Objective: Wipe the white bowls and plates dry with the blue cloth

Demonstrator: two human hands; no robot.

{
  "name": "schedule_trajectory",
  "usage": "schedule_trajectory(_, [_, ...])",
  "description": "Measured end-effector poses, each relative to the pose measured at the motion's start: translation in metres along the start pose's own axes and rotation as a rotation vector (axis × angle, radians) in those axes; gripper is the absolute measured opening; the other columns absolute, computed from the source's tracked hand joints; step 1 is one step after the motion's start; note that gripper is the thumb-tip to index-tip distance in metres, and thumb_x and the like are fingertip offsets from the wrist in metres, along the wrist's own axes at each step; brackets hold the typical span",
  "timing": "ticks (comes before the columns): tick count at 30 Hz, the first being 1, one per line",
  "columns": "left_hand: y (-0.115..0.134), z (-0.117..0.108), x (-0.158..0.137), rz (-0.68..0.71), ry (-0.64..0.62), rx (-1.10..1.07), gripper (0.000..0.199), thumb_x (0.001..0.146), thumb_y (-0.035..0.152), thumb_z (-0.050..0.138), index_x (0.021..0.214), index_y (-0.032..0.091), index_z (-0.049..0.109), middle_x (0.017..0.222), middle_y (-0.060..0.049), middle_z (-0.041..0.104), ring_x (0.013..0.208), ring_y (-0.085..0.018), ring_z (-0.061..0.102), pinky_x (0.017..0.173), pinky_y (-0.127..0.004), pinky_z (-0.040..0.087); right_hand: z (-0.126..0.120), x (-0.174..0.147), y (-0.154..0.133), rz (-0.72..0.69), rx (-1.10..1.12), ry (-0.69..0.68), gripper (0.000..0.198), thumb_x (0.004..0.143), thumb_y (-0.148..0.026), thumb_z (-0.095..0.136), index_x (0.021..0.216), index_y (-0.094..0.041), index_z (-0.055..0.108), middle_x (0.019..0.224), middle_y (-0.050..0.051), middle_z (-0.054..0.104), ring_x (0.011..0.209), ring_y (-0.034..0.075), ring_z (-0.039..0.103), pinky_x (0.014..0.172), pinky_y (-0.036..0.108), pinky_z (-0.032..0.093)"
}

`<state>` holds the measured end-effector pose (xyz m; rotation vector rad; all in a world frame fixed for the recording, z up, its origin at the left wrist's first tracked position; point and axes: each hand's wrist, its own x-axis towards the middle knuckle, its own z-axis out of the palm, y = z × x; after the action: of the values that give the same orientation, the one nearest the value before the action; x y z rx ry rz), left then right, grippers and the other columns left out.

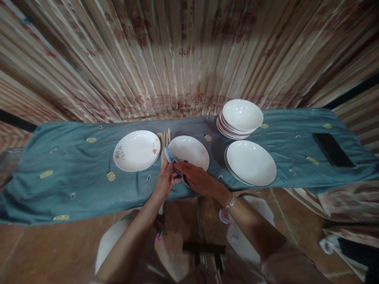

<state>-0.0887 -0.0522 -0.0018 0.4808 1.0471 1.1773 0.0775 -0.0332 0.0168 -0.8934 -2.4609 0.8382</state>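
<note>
A small blue cloth (171, 155) is bunched between my two hands, in front of the middle white plate (191, 149). My left hand (164, 180) is closed on the cloth's left side. From the right, my right hand (197, 178) presses its fingers over the cloth and covers part of that plate's near rim. Whether something is wrapped inside the cloth I cannot tell. Several wooden chopsticks (163, 142) lie between the middle plate and a flowered white plate (136, 151) on the left, just beyond my left hand.
On the right are stacked white plates (251, 162), with a stack of white bowls (242, 114) behind them. A black phone (333, 150) lies near the right end of the teal tablecloth (89, 173). A striped, flowered curtain (183, 59) hangs behind the table.
</note>
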Motion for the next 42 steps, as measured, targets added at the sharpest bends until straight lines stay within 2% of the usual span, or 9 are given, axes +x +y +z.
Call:
schedule_trajectory(5, [0.0, 0.003, -0.002, 0.034, -0.015, 0.061, 0.087, 0.085, 0.042, 0.075, 0.16, 0.035, 0.031, 0.144, -0.007, 0.062, 0.09, -0.02, 0.073, 0.072, -0.035, 0.066, 0.009, 0.021, 0.008, -0.043, 0.049, 0.085, 0.067, 0.094, -0.005, 0.042, 0.16, -0.013, 0.028, 0.162, 0.02, 0.038, 0.152, 0.025, 0.036, 0.123, 0.047, 0.037])
schedule_trajectory(9, [-0.002, 0.002, -0.003, 0.047, -0.043, 0.112, 0.094, 0.086, 0.044, 0.073, 0.163, 0.038, 0.019, 0.158, -0.007, 0.048, 0.097, -0.024, 0.073, 0.073, -0.039, 0.067, 0.009, 0.036, 0.015, -0.058, 0.0, 0.153, 0.079, 0.093, -0.008, 0.048, 0.164, -0.022, 0.016, 0.165, 0.015, 0.034, 0.156, 0.027, 0.026, 0.125, 0.049, 0.035])
schedule_trajectory(12, [-0.003, 0.001, -0.005, 0.067, -0.059, 0.139, 0.096, 0.085, 0.046, 0.075, 0.162, 0.041, 0.019, 0.169, -0.004, 0.03, 0.107, -0.027, 0.071, 0.077, -0.041, 0.067, 0.007, 0.043, 0.018, -0.009, -0.08, 0.207, 0.076, 0.094, -0.006, 0.041, 0.164, -0.022, 0.017, 0.168, 0.014, 0.027, 0.156, 0.027, 0.026, 0.124, 0.05, 0.037])
schedule_trajectory(14, [-0.004, 0.0, -0.006, 0.069, -0.055, 0.145, 0.096, 0.084, 0.048, 0.075, 0.162, 0.042, 0.02, 0.17, -0.003, 0.026, 0.116, -0.03, 0.068, 0.08, -0.042, 0.067, 0.005, 0.048, 0.02, 0.011, -0.14, 0.23, 0.071, 0.094, -0.005, 0.038, 0.162, -0.017, 0.022, 0.168, 0.017, 0.025, 0.155, 0.03, 0.028, 0.123, 0.052, 0.038])
schedule_trajectory(19, [-0.003, 0.002, -0.01, 0.039, -0.038, 0.148, 0.103, 0.081, 0.051, 0.077, 0.163, 0.038, 0.017, 0.167, -0.006, 0.034, 0.12, -0.034, 0.067, 0.081, -0.045, 0.066, 0.001, 0.055, 0.022, 0.112, -0.294, 0.222, 0.061, 0.095, -0.006, 0.037, 0.156, -0.002, 0.033, 0.166, 0.027, 0.025, 0.151, 0.035, 0.035, 0.12, 0.055, 0.037])
schedule_trajectory(25, [0.0, 0.006, -0.012, 0.032, -0.029, 0.124, 0.107, 0.078, 0.053, 0.08, 0.163, 0.037, 0.017, 0.166, -0.008, 0.034, 0.116, -0.032, 0.069, 0.08, -0.043, 0.066, -0.001, 0.052, 0.029, 0.219, -0.377, 0.22, 0.055, 0.101, -0.016, 0.04, 0.155, -0.006, 0.037, 0.166, 0.024, 0.028, 0.145, 0.033, 0.044, 0.117, 0.054, 0.038])
schedule_trajectory(30, [0.0, 0.007, -0.011, 0.047, -0.037, 0.126, 0.103, 0.08, 0.052, 0.078, 0.163, 0.037, 0.019, 0.166, -0.007, 0.035, 0.116, -0.03, 0.069, 0.081, -0.041, 0.066, -0.009, 0.042, 0.033, 0.294, -0.502, 0.187, 0.047, 0.103, -0.02, 0.042, 0.148, -0.007, 0.048, 0.164, 0.023, 0.033, 0.14, 0.032, 0.05, 0.115, 0.052, 0.039])
schedule_trajectory(34, [0.001, 0.008, -0.011, 0.04, -0.037, 0.132, 0.108, 0.079, 0.053, 0.078, 0.164, 0.033, 0.015, 0.16, -0.011, 0.045, 0.114, -0.031, 0.07, 0.08, -0.042, 0.065, -0.014, 0.031, 0.034, 0.369, -0.602, 0.116, 0.044, 0.104, -0.021, 0.04, 0.141, -0.003, 0.054, 0.162, 0.024, 0.036, 0.135, 0.035, 0.054, 0.112, 0.052, 0.042])
schedule_trajectory(42, [0.001, 0.01, -0.01, 0.062, -0.042, 0.133, 0.116, 0.074, 0.057, 0.081, 0.164, 0.033, 0.012, 0.16, -0.014, 0.044, 0.11, -0.032, 0.071, 0.078, -0.042, 0.066, -0.02, 0.002, 0.029, 0.402, -0.626, 0.022, 0.037, 0.103, -0.019, 0.043, 0.129, -0.002, 0.062, 0.151, 0.025, 0.051, 0.125, 0.03, 0.06, 0.106, 0.044, 0.048])
